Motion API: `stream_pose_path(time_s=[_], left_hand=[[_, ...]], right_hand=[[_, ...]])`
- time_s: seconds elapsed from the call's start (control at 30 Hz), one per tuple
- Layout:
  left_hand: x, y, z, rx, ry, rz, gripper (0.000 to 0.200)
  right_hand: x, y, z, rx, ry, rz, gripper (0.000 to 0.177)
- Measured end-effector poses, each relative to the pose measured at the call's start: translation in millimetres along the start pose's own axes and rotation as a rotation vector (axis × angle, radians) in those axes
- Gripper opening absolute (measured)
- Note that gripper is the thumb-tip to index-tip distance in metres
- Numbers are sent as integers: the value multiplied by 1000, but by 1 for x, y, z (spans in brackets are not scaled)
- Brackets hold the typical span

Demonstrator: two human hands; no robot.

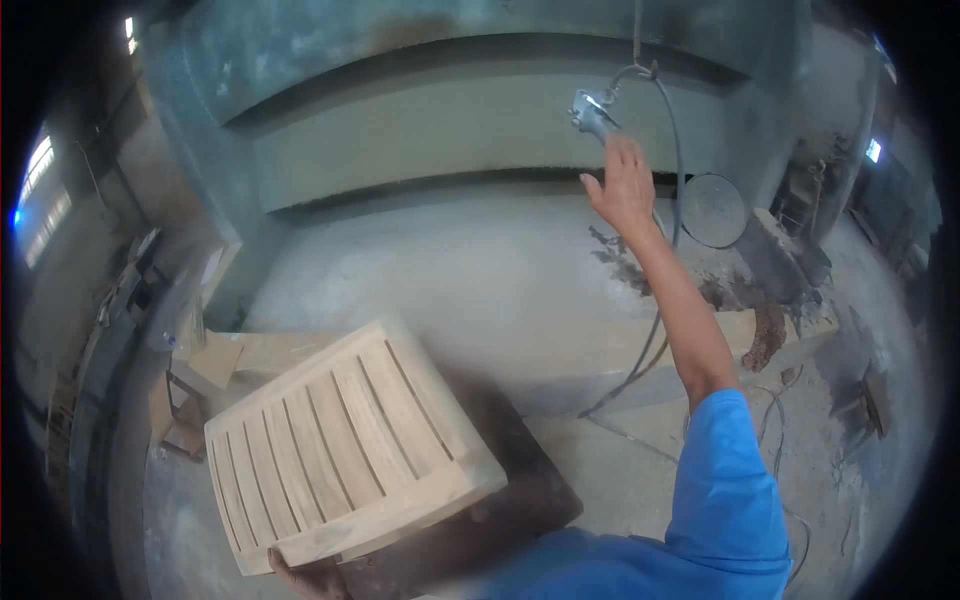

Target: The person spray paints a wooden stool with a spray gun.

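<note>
A slatted wooden seat panel lies tilted at the lower left on a dark board. My left hand is closed on its near edge, the fingers partly hidden beneath the frame. Ahead and to the right, my right hand stretches out with the thumb apart from the fingers. Its fingertips are right at the handle of a silver spray gun, which hangs from a cord with a grey hose running down from it.
A booth with curved back panels stands ahead. A low ledge crosses in front of it. Leaning at the right is a round disc. Hose loops lie on the floor, and a small wooden frame stands at the left.
</note>
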State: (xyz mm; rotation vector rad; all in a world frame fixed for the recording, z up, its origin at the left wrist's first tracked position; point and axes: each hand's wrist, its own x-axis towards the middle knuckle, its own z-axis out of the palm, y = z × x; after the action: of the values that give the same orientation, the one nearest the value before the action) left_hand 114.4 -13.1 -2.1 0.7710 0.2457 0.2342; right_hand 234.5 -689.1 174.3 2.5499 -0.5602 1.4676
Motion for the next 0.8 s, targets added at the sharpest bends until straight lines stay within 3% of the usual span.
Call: stream_pose_path(time_s=[0.1, 0.33, 0.37, 0.4, 0.43, 0.47, 0.5, 0.6, 0.63, 0.73, 0.8], left_hand=[[3, 0, -4, 19, 49, 17, 79], [-4, -1, 9, 69, 39, -11, 81], [-2, -1, -1, 54, 68, -5, 79], [-4, 3, -1, 73, 133, -34, 76], [-4, 2, 2, 117, 145, -20, 77], [-9, -2, 20, 159, 156, -26, 78], [-3, -1, 12, 182, 155, -42, 82], [-8, 13, 25, 334, 157, -125, 86], [-5, 17, 24, 374, 145, -156, 85], [-9, 46, -5, 455, -57, -352, 69], [-19, 67, -41, 747, -308, -471, 61]], right_hand=[[25, 13, 29, -177, 69, 26, 70], [96, 48, 65, -125, -257, 197, 58], [104, 63, 74, -26, -190, 183, 62], [106, 74, 74, 96, 123, -104, 63], [123, 91, 65, 117, -86, 81, 60], [147, 106, 59, 18, -93, 189, 59], [148, 77, 20, 148, -57, 198, 61], [98, -26, -114, 915, -40, -38, 78], [97, -34, -140, 928, -34, -29, 82], [35, -42, -207, 848, -78, 14, 64], [-31, -42, -242, 773, -163, 62, 52]])
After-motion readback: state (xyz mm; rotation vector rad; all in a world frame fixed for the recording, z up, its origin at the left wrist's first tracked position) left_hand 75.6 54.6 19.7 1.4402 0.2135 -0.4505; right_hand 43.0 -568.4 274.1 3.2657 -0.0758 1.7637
